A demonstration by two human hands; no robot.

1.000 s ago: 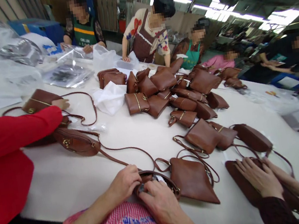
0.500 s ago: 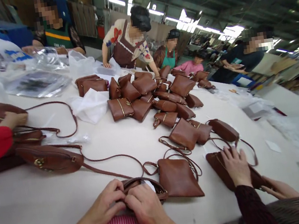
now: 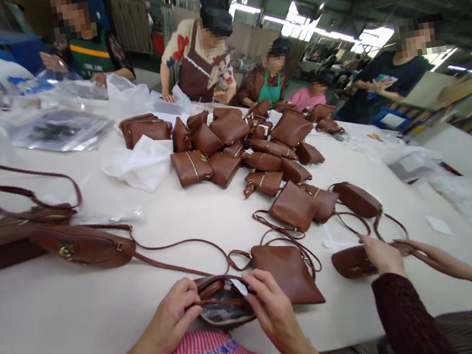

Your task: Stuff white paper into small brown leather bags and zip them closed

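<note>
A small brown leather bag (image 3: 223, 305) lies at the near table edge, its mouth pulled open toward me with a dark lining and a white tag showing. My left hand (image 3: 174, 317) pinches the bag's left rim, fingers curled closed. My right hand (image 3: 272, 309) grips the right rim the same way. The bag's long strap (image 3: 175, 245) loops away over the white table (image 3: 206, 216). A flat brown bag (image 3: 288, 272) lies just right of my right hand.
A heap of brown bags (image 3: 235, 142) fills the table's middle, with white plastic (image 3: 140, 164) beside it. More bags (image 3: 81, 248) lie at the left. A co-worker's hands (image 3: 381, 253) hold a bag (image 3: 353, 261) at my right. Several people stand at the far side.
My hands have moved apart and pulled the bag's mouth open. The red-sleeved arm at the left has left the view. The co-worker at my right has turned their bag on edge.
</note>
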